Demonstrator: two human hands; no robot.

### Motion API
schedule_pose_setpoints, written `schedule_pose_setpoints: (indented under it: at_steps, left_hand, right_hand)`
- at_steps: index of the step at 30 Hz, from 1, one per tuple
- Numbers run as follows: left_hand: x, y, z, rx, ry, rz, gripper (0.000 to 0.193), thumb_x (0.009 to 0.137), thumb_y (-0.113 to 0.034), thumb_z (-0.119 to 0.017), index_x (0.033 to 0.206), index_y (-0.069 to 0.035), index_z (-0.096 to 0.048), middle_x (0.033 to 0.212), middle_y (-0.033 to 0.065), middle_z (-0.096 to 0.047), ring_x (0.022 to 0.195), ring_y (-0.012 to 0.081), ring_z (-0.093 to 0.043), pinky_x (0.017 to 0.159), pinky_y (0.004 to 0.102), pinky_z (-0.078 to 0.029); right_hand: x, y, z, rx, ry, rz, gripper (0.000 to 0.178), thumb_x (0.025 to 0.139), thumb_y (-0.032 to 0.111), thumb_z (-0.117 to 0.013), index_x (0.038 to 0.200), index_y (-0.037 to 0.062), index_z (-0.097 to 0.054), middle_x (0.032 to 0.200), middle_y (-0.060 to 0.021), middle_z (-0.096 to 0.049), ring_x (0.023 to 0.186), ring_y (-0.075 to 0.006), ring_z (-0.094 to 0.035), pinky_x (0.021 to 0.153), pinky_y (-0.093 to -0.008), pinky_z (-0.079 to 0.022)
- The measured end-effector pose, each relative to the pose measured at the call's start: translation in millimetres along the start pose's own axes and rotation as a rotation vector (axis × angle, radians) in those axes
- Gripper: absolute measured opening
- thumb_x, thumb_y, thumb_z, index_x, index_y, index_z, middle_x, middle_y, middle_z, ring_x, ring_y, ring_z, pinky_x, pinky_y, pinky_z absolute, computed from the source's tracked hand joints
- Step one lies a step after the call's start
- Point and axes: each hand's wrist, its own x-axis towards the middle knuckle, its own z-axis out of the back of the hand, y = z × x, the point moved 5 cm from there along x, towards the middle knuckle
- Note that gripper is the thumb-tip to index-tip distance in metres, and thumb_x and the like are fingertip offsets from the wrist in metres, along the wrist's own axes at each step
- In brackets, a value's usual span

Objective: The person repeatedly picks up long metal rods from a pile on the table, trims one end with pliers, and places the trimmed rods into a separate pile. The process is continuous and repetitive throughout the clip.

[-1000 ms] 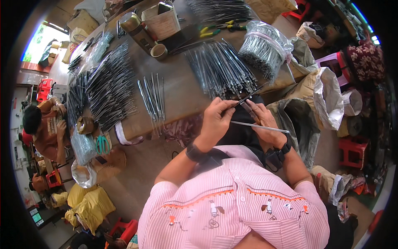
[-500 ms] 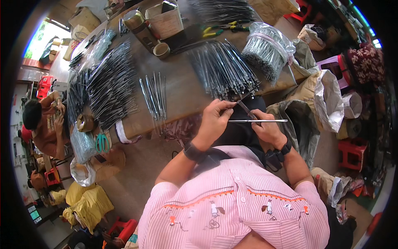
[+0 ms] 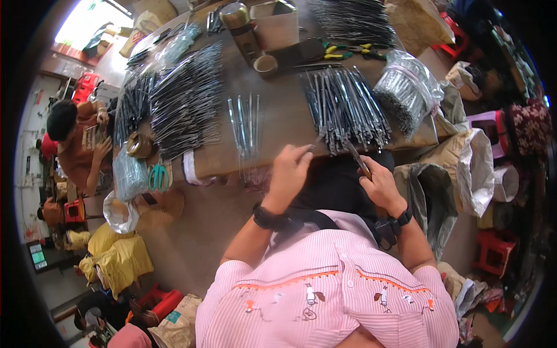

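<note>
My left hand (image 3: pixel 290 176) hovers by the table's front edge, left of a broad bundle of dark, shiny metal rods (image 3: pixel 348 110). Its fingers are pinched together; whatever is between them is too small and blurred to make out. A dark flat-bladed tool (image 3: pixel 357 158) with a brownish handle is gripped in my right hand (image 3: pixel 381 185), and its blade points up toward the near ends of that bundle. To the left, a few separate metal rods (image 3: pixel 246 124) lie side by side, their near ends reaching past the table edge.
A large pile of dark rods (image 3: pixel 188 98) covers the table's left part. Plastic-wrapped rods (image 3: pixel 406 90) lie on the right, near green-and-yellow pliers (image 3: pixel 336 52). A thermos (image 3: pixel 239 32) and tape roll (image 3: pixel 266 65) stand behind. Open sacks (image 3: pixel 429 191) crowd my right side. Another person (image 3: pixel 78 145) sits at left.
The silver rod that lay across my right hand no longer shows there. My hands have moved apart, and the left hand has drawn away from the tool. The whole view has shifted.
</note>
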Motion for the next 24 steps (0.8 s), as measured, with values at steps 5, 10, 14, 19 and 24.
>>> schedule_pose_setpoints:
  at_steps: [5,10,14,19,24]
  left_hand:
    - [11.2,75.7,48.4,0.056,-0.226,0.140,0.021,0.092,-0.014,-0.059,0.099,0.005,-0.067,0.066,0.0008,-0.057,0.051,0.0066,-0.048,0.047,0.0222,-0.038]
    - [10.1,103.5,71.9,-0.230,-0.195,0.433,0.017,0.091,-0.011,-0.056,0.080,0.002,-0.058,0.066,0.0028,-0.056,0.052,0.0088,-0.050,0.046,0.0241,-0.039]
    - [12.1,83.4,73.9,-0.101,-0.165,0.420,0.025,0.088,-0.013,-0.060,0.095,0.010,-0.061,0.089,0.0125,-0.061,0.074,0.0172,-0.062,0.056,0.0287,-0.048]
    - [15.5,25.3,55.9,0.722,-0.314,-0.078,0.030,0.085,-0.020,-0.065,0.107,0.001,-0.066,0.100,0.0222,-0.059,0.085,0.0346,-0.061,0.077,0.0410,-0.049]
    - [72.8,28.9,-18.5,0.417,-0.193,0.097,0.028,0.085,-0.024,-0.063,0.101,0.000,-0.060,0.101,0.0208,-0.058,0.094,0.0384,-0.060,0.081,0.0452,-0.049]
  right_hand:
    - [-6.4,-15.4,-4.0,0.133,0.041,-0.054,0.040,0.078,0.008,-0.052,0.117,0.0017,-0.054,0.082,-0.0172,-0.063,0.077,-0.0362,-0.062,0.072,-0.0397,-0.049]
    - [-14.4,-23.9,-5.0,0.310,-0.008,-0.093,0.040,0.079,0.002,-0.048,0.119,0.0008,-0.055,0.078,-0.0066,-0.060,0.064,-0.0135,-0.057,0.061,-0.0267,-0.048]
    - [-21.4,-27.5,0.2,0.384,-0.033,-0.136,0.041,0.079,0.002,-0.047,0.119,-0.0005,-0.055,0.078,-0.0064,-0.059,0.063,-0.0131,-0.057,0.060,-0.0261,-0.048]
    - [-26.5,-32.1,6.4,0.480,-0.032,-0.184,0.040,0.079,0.001,-0.047,0.119,0.0000,-0.055,0.079,-0.0059,-0.060,0.062,-0.0118,-0.057,0.058,-0.0251,-0.047]
    - [-26.0,-26.7,1.5,0.580,-0.012,-0.206,0.040,0.081,0.002,-0.047,0.119,0.0006,-0.055,0.079,-0.0049,-0.060,0.062,-0.0099,-0.057,0.054,-0.0234,-0.044]
